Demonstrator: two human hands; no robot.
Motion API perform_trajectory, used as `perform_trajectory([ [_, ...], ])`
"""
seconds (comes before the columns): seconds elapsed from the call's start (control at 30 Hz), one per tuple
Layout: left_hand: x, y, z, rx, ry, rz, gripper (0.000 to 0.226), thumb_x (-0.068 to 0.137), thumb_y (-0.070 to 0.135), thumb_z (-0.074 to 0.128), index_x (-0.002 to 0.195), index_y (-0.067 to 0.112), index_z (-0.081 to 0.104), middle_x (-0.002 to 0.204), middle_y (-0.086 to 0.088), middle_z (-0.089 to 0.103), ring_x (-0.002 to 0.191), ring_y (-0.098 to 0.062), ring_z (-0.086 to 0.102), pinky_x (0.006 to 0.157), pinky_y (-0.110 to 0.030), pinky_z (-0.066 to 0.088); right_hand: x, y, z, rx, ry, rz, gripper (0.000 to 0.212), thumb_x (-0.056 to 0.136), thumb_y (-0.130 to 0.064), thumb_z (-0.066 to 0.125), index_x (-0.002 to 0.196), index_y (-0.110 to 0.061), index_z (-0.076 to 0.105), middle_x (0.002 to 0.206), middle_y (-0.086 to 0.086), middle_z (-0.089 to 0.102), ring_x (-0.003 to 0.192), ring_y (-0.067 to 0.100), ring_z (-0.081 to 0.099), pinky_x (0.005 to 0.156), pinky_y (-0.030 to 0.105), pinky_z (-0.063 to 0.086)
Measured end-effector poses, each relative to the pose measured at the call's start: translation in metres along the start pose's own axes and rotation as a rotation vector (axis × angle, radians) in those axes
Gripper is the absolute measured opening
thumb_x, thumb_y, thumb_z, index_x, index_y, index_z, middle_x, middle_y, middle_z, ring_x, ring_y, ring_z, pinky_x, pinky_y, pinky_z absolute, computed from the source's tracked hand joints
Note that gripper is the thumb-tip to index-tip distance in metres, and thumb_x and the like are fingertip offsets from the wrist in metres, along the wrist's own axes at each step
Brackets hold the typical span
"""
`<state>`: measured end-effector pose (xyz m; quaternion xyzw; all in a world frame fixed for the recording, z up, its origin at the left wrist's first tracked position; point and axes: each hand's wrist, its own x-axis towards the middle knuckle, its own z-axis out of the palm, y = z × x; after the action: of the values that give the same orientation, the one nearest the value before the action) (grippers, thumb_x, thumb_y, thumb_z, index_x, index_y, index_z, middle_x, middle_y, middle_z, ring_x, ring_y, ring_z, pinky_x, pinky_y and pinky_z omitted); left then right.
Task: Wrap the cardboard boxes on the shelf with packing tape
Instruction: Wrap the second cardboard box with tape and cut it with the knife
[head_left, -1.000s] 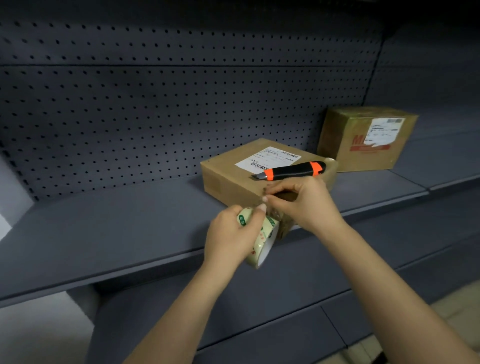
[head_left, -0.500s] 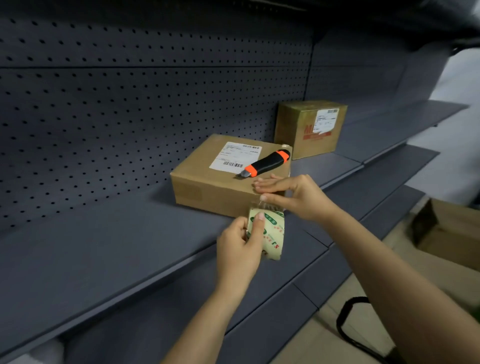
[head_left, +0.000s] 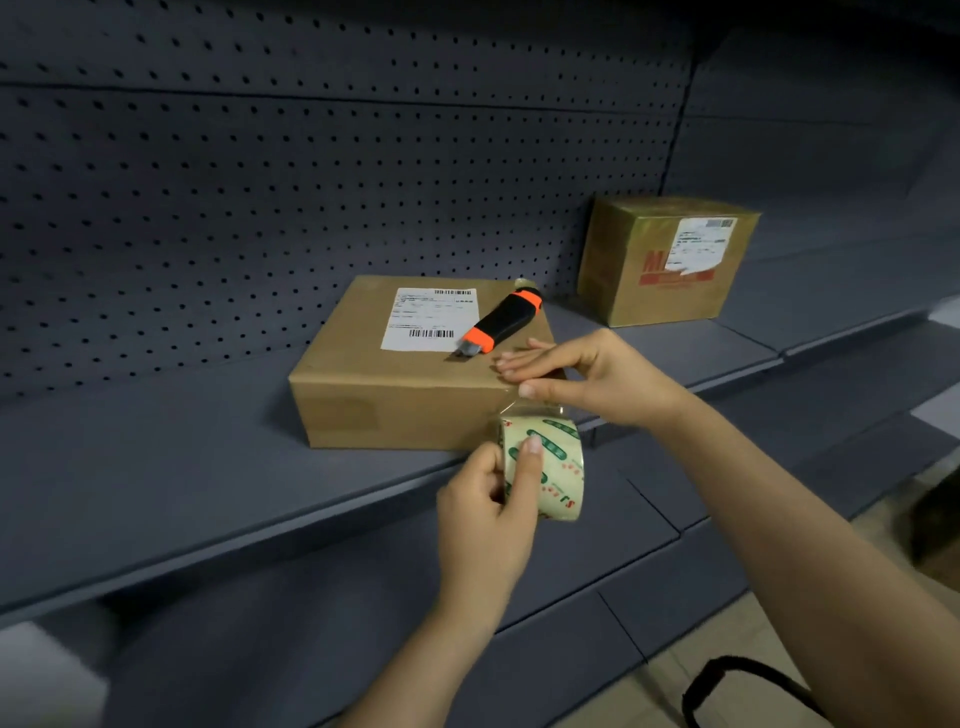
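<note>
On the grey shelf (head_left: 156, 457), the flat cardboard box (head_left: 395, 384) sits near the front edge, label up, long side roughly along the shelf. It lies just beyond and left of both hands. The right hand (head_left: 597, 379) is nearer: it touches the box's near right corner, fingers flat over the top edge and thumb under, pinching the tape strip (head_left: 535, 409) there. The strip is short and drops from that corner to the tape roll (head_left: 558, 467). The left hand (head_left: 488, 504) grips the roll, fingers curled round its rim, below the box and in front of the shelf lip. My guess: the next pull goes down or around from that corner.

An orange-black utility knife (head_left: 504, 322) rests on the box top, just behind the right fingers and not touching them. A second cardboard box (head_left: 660, 260), already glossy with tape, stands well apart to the right at the back.

Versus a second ago, the roll has turned upright and hangs lower, so a bit of strip now shows. Knife and boxes are unmoved.
</note>
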<state>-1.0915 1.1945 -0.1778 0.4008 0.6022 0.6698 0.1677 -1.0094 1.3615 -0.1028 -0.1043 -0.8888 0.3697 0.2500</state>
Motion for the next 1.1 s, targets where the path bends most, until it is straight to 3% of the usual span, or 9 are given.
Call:
perform_trajectory([
  [0.2, 0.002, 0.003, 0.042, 0.150, 0.261, -0.019, 0.053, 0.095, 0.037, 0.060, 0.057, 0.020, 0.029, 0.043, 0.009, 0.034, 0.044, -0.007, 0.031, 0.044, -0.020, 0.023, 0.018, 0.028, -0.013, 0.048, -0.093, -0.152, 0.026, 0.083, -0.017, 0.074, 0.109, -0.012, 0.073, 0.116, -0.001, 0.071, 0.118, 0.007, 0.061, 0.114, 0.033, 0.037],
  [0.4, 0.000, 0.009, 0.063, 0.281, 0.418, -0.113, 0.054, 0.095, 0.040, 0.059, 0.053, 0.024, 0.029, 0.042, 0.013, 0.041, 0.044, -0.007, 0.040, 0.046, -0.021, 0.027, 0.026, 0.039, -0.019, 0.098, -0.147, -0.228, 0.025, 0.084, -0.014, 0.075, 0.108, -0.009, 0.074, 0.114, -0.001, 0.072, 0.117, 0.005, 0.062, 0.109, 0.029, 0.042],
  [0.53, 0.005, 0.008, 0.070, 0.309, 0.461, -0.196, 0.054, 0.094, 0.044, 0.058, 0.054, 0.018, 0.035, 0.048, 0.006, 0.046, 0.048, -0.010, 0.046, 0.050, -0.034, 0.039, 0.027, 0.043, -0.021, 0.113, -0.158, -0.252, 0.023, 0.084, -0.011, 0.075, 0.107, -0.007, 0.075, 0.112, -0.001, 0.072, 0.116, 0.004, 0.062, 0.108, 0.025, 0.042],
  [0.6, 0.006, 0.008, 0.073, 0.280, 0.482, -0.235, 0.054, 0.093, 0.046, 0.058, 0.058, 0.010, 0.041, 0.055, -0.005, 0.053, 0.055, -0.020, 0.056, 0.053, -0.039, 0.045, 0.027, 0.044, -0.021, 0.123, -0.157, -0.261, 0.023, 0.084, -0.010, 0.075, 0.107, -0.007, 0.075, 0.113, 0.000, 0.072, 0.116, 0.003, 0.062, 0.107, 0.022, 0.042],
  [0.8, 0.000, 0.013, 0.073, 0.307, 0.504, -0.265, 0.052, 0.093, 0.046, 0.058, 0.056, 0.014, 0.040, 0.060, -0.011, 0.061, 0.057, -0.022, 0.061, 0.048, -0.028, 0.039, 0.028, 0.047, -0.021, 0.128, -0.157, -0.283, 0.024, 0.084, -0.013, 0.075, 0.108, -0.009, 0.075, 0.114, -0.002, 0.071, 0.115, 0.001, 0.061, 0.106, 0.021, 0.042],
  [0.97, 0.006, 0.011, 0.078, 0.271, 0.510, -0.289, 0.056, 0.094, 0.042, 0.060, 0.053, 0.018, 0.031, 0.046, 0.007, 0.042, 0.042, -0.005, 0.041, 0.041, -0.018, 0.029, 0.029, 0.049, -0.019, 0.148, -0.142, -0.303, 0.029, 0.081, -0.015, 0.077, 0.110, -0.011, 0.074, 0.116, -0.004, 0.071, 0.116, 0.001, 0.061, 0.110, 0.025, 0.039],
  [1.1, 0.006, 0.008, 0.081, 0.172, 0.552, -0.286, 0.047, 0.091, 0.042, 0.065, 0.061, 0.014, 0.040, 0.052, 0.005, 0.050, 0.046, -0.006, 0.049, 0.044, -0.019, 0.036, 0.028, 0.054, -0.012, 0.136, -0.080, -0.342, 0.036, 0.074, -0.021, 0.082, 0.108, -0.014, 0.074, 0.115, -0.006, 0.071, 0.115, 0.002, 0.062, 0.110, 0.029, 0.041],
])
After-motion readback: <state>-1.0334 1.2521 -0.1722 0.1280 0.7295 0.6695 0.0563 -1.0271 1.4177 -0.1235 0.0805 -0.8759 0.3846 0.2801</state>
